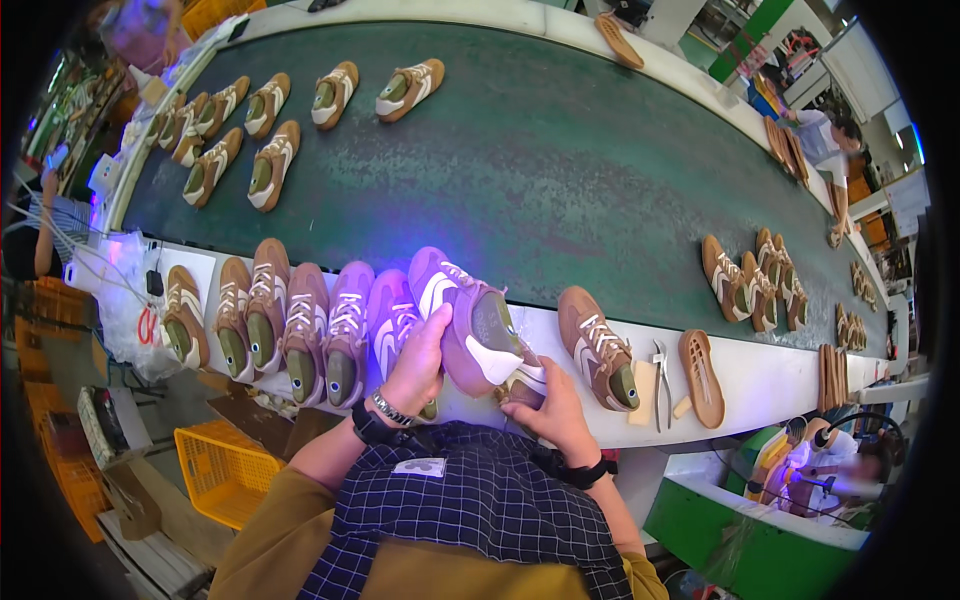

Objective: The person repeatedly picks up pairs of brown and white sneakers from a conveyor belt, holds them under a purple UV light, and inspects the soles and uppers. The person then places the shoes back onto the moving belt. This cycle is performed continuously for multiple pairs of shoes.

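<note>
Your left fingers [434, 332] curl round a tan sneaker [464, 338]; your right fingers [553, 376] pinch a second shoe [527, 378] beneath it. Below them, your apron's [455, 505] white label [419, 467] is illegible.

The person wears a mustard-brown long-sleeved top [275, 530] under a dark navy apron [450, 505] – checked all over with thin white lines, with a small white label [420, 467] bearing a dark marking. The bare left hand [416, 358] has a silver metal-link band [390, 409] and a wide black band [371, 427] at its wrist; the bare right hand [555, 407] has a black band [590, 473] – narrower-looking – at its own.
</note>
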